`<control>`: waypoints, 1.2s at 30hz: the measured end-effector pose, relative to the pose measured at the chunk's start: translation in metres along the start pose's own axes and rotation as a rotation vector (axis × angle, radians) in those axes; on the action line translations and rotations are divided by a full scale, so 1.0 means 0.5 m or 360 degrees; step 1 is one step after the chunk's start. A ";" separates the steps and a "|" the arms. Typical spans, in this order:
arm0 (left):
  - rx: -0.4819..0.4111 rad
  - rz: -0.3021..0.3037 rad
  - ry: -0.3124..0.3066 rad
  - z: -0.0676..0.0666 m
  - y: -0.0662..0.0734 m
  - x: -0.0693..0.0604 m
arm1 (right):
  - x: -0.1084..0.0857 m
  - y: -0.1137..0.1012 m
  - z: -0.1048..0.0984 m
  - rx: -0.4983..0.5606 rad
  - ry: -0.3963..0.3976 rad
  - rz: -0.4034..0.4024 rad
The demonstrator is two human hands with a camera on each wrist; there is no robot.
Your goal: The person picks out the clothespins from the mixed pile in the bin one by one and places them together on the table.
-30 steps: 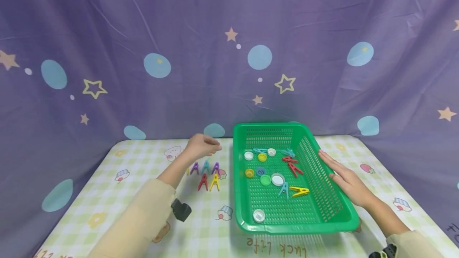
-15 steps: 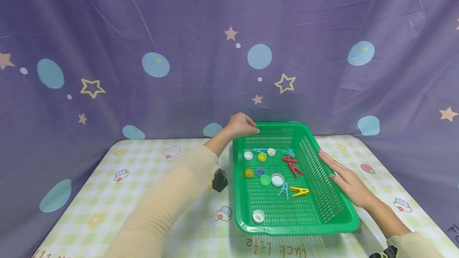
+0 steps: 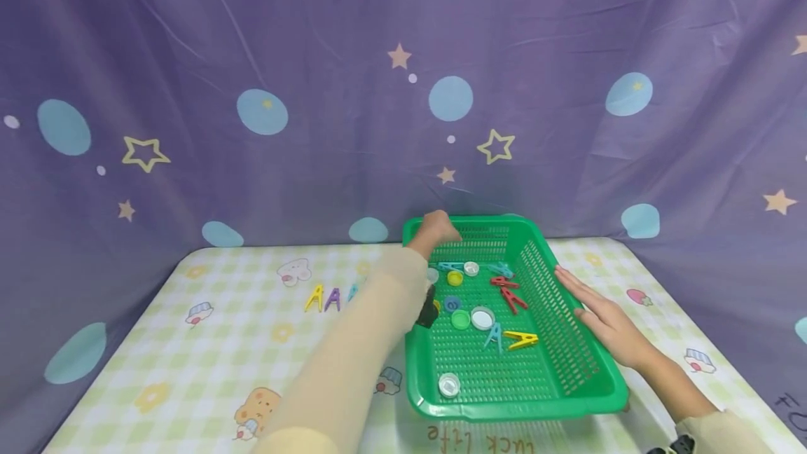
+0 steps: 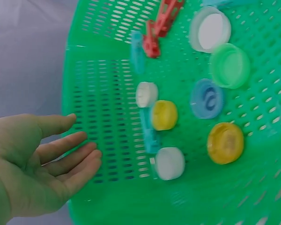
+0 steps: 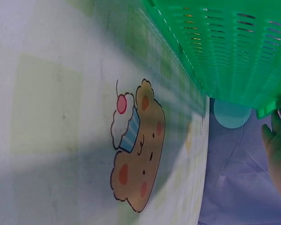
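Note:
My left hand (image 3: 441, 228) hovers over the back left corner of a green plastic basket (image 3: 523, 409). In the left wrist view its fingers are loosely bent and hold nothing. Nearest to them lie a blue clothespin (image 4: 149, 133), a white bottle cap (image 4: 169, 163) and a yellow cap (image 4: 164, 115). My right hand (image 3: 608, 324) rests on the basket's right rim with its fingers stretched along it. Inside the basket are also red clothespins (image 3: 513, 299), a yellow clothespin (image 3: 522, 340), a green cap (image 3: 461, 319) and several other caps.
Left of the basket, a yellow clothespin (image 3: 314, 298) and a purple clothespin (image 3: 333, 299) stand in a row on the checked tablecloth (image 3: 208, 356); my left sleeve (image 3: 353, 349) hides part of that row. A purple curtain (image 3: 340, 54) hangs behind the table.
My left hand has moved right, from above the clothespins on the table to over the basket's back left corner. The right hand has stayed on the rim. The head view has shifted slightly.

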State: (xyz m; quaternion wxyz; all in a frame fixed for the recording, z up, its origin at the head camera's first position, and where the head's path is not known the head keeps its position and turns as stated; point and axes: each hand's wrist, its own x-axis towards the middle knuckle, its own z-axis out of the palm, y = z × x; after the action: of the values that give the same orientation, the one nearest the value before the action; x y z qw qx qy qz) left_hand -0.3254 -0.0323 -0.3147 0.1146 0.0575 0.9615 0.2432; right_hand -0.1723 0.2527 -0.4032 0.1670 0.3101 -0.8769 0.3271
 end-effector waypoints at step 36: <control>0.0505 0.0246 -0.0349 0.116 -0.012 0.004 | -0.002 0.003 0.000 -0.0001 -0.0042 0.0075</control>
State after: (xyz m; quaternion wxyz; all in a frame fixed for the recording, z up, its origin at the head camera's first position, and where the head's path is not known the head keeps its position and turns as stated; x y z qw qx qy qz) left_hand -0.3130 -0.0109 -0.3676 0.1891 0.1745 0.9622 0.0892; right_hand -0.1724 0.2542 -0.4043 0.1478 0.2935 -0.8862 0.3266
